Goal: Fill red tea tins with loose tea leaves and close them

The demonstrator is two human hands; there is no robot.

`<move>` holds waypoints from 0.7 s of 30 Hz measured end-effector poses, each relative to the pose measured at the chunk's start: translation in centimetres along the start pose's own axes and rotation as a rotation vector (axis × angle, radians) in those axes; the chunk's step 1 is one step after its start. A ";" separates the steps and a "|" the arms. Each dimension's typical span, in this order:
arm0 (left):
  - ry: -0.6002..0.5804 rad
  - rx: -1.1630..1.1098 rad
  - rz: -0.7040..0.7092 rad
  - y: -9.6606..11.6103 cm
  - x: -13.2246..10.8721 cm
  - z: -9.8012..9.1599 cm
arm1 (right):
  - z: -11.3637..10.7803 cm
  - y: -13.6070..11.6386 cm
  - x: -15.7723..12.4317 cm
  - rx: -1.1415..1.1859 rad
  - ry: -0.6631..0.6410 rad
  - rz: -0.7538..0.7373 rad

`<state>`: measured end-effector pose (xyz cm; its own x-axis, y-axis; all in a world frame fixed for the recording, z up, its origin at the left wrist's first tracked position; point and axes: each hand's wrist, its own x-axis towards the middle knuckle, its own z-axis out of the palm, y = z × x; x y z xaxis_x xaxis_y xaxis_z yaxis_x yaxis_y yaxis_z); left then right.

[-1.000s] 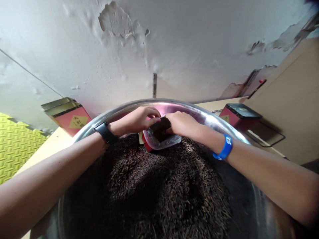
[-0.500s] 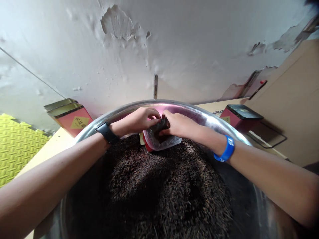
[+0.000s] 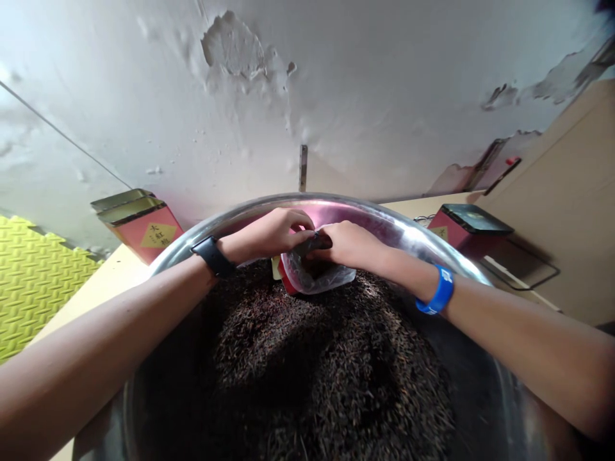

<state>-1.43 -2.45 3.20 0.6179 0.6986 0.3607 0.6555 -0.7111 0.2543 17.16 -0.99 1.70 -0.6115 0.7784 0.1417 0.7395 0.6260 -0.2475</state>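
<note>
A red box [image 3: 289, 283] lined with a clear plastic bag [image 3: 331, 280] sits on dark loose leaves [image 3: 336, 358] near the far side of a large metal basin [image 3: 250, 206]. My left hand [image 3: 273, 234], below a black watch, pinches the bag's gathered edge at the left of the opening. My right hand [image 3: 350, 244], with a blue wristband on that arm, grips the bag from the right, its fingers partly hidden inside the opening. Both hands' fingertips nearly meet above the box.
An open red tin [image 3: 139, 240] with a yellow label stands left of the basin, and another red tin [image 3: 464, 240] with a dark top stands right. Behind is a peeling wall [image 3: 346, 109]. A yellow foam mat [image 3: 38, 282] lies at the far left.
The whole view has shifted slightly, so everything appears a little further right. My fingers have moved slightly at the bag's edge, and both hands are still on it.
</note>
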 end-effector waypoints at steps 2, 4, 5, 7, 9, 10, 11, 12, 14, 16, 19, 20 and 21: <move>-0.004 0.003 0.004 0.0 0.0 0.0 | -0.1 -0.2 0.0 0.024 0.011 -0.006; -0.002 0.010 0.001 0.0 -0.1 0.0 | -0.4 -0.3 0.1 0.059 0.023 -0.038; 0.000 0.015 0.000 0.0 -0.1 -0.1 | -0.5 -0.3 0.1 0.081 0.026 -0.054; 0.008 0.025 -0.003 -0.1 -0.1 -0.1 | -0.7 -0.2 0.1 0.131 0.029 -0.074; 0.014 0.032 -0.009 -0.2 -0.1 0.0 | -0.9 0.1 0.1 0.180 0.042 -0.082; 0.015 0.034 -0.012 -0.2 -0.1 0.0 | -0.9 0.2 0.0 0.201 0.053 -0.091; 0.015 0.034 -0.013 -0.3 -0.1 0.0 | -1.0 0.3 0.0 0.219 0.067 -0.103; 0.014 0.032 -0.012 -0.3 -0.1 0.0 | -1.0 0.5 0.0 0.230 0.084 -0.117; 0.014 0.021 -0.006 -0.4 -0.1 0.1 | -1.0 0.6 0.0 0.229 0.121 -0.143; 0.018 0.006 0.000 -0.5 0.0 0.1 | -1.0 0.6 0.0 0.220 0.155 -0.153; 0.019 -0.009 0.002 -0.6 0.0 0.2 | -0.9 0.6 0.2 0.233 0.197 -0.152; 0.018 -0.013 0.004 -0.6 0.0 0.2 | -0.8 0.7 0.2 0.242 0.208 -0.155; 0.020 -0.017 0.008 -0.7 0.0 0.2 | -0.8 0.7 0.3 0.247 0.217 -0.161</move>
<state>-1.75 -1.92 2.83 0.6140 0.6915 0.3806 0.6431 -0.7178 0.2667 17.76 -0.27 2.33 -0.6207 0.6795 0.3911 0.5323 0.7315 -0.4261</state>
